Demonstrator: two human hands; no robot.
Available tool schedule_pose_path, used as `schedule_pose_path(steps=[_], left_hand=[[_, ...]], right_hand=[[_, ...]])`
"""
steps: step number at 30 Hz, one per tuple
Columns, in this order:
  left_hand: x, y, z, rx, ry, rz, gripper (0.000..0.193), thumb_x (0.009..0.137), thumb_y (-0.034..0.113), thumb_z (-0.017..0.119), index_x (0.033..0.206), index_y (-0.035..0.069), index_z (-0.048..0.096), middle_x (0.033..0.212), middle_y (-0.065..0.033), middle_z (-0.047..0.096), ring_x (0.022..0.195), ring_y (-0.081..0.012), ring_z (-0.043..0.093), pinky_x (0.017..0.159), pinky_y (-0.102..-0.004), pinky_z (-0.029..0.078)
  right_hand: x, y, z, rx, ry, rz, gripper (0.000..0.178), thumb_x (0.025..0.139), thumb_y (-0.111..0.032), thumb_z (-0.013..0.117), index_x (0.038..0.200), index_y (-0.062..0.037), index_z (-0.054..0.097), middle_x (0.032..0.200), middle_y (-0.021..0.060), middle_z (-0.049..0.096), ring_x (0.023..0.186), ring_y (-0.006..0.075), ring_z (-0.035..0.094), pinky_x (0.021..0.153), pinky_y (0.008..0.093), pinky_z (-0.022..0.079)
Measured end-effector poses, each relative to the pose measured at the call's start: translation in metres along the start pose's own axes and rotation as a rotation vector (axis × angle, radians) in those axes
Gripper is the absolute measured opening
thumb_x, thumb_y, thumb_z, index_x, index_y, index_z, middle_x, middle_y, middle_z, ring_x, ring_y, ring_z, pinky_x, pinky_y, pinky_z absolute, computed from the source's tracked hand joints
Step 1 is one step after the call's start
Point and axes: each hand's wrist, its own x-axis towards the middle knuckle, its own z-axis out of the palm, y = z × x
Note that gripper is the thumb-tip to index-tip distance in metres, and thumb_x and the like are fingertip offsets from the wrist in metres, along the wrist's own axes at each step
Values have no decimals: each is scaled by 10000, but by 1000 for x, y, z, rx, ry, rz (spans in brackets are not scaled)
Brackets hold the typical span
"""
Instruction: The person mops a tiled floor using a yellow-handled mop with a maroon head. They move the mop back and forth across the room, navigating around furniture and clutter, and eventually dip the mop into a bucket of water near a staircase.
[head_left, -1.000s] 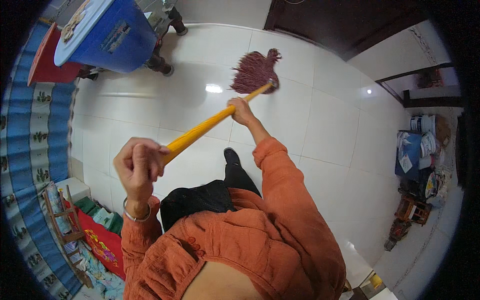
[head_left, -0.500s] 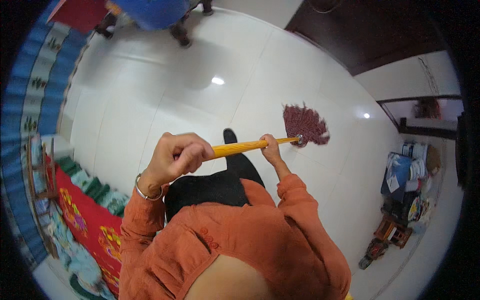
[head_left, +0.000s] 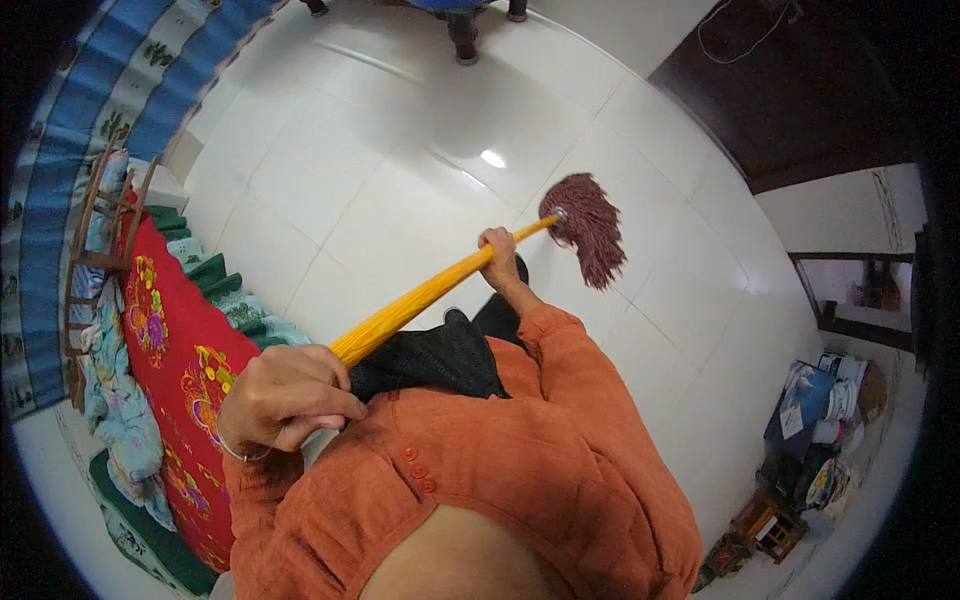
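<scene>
A mop with a yellow handle (head_left: 415,300) slants across in front of me, rising from lower left to upper right. Its dark red string head (head_left: 592,232) lies spread on the white tiled floor, ahead and to the right. My left hand (head_left: 290,397), with a bangle at the wrist, is closed round the handle's upper end near my waist. Farther down the shaft, my right hand (head_left: 498,262) is wrapped round it, a short way above the metal collar (head_left: 558,215). Below the handle show my dark trousers and shoes.
To the left stands a bed with a red flowered cover (head_left: 185,330) and a wooden rail (head_left: 92,270), beside a blue patterned curtain (head_left: 150,60). Furniture legs (head_left: 462,35) are at the top. Boxes and containers (head_left: 805,400) and a small wooden stool (head_left: 768,522) line the right wall.
The mop head has swung forward and slightly left, its strings now trailing right and back toward me. My left hand has moved down and left, and my right hand left and forward.
</scene>
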Motion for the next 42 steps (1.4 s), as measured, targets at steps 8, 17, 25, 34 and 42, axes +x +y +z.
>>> schedule_pose_path(steps=[8, 17, 25, 34, 42], left_hand=[[-37, 21, 20, 273, 114, -120, 50, 734, 61, 652, 746, 16, 635, 536, -63, 518, 504, -214, 534, 600, -311, 470], [-30, 36, 55, 302, 705, -212, 324, 890, 210, 494, 731, -48, 610, 447, -21, 478, 356, -106, 422, 506, -277, 408], [-30, 78, 58, 58, 809, -189, 276, 958, 211, 368, 871, 0, 524, 408, 38, 349, 338, -37, 282, 487, -223, 365], [-7, 101, 158, -200, 795, -158, 261, 961, 219, 360, 922, 22, 526, 412, 70, 318, 340, -33, 294, 441, -206, 318], [66, 53, 264, -343, 627, -334, 292, 950, 275, 388, 896, 32, 540, 413, 73, 323, 373, -38, 398, 457, -200, 401]], right_hand=[[48, -56, 97, 273, 131, -80, 190, 674, -14, 570, 784, -66, 424, 730, 120, 446, 753, 313, 442, 696, 387, 361], [44, -84, 116, 386, -297, -42, 162, 644, -41, 654, 740, -47, 524, 800, 146, 573, 829, 353, 518, 732, 406, 431], [-6, -81, 27, 305, -454, -191, 194, 702, -210, 641, 750, -42, 557, 757, 138, 595, 783, 330, 559, 690, 415, 441], [-125, -14, -136, 118, -577, -75, 249, 715, -271, 629, 729, -34, 554, 719, 176, 586, 739, 355, 568, 659, 437, 433], [-256, 88, -275, -105, -358, 243, 245, 713, -247, 627, 668, -27, 530, 690, 192, 557, 704, 381, 547, 613, 446, 420]])
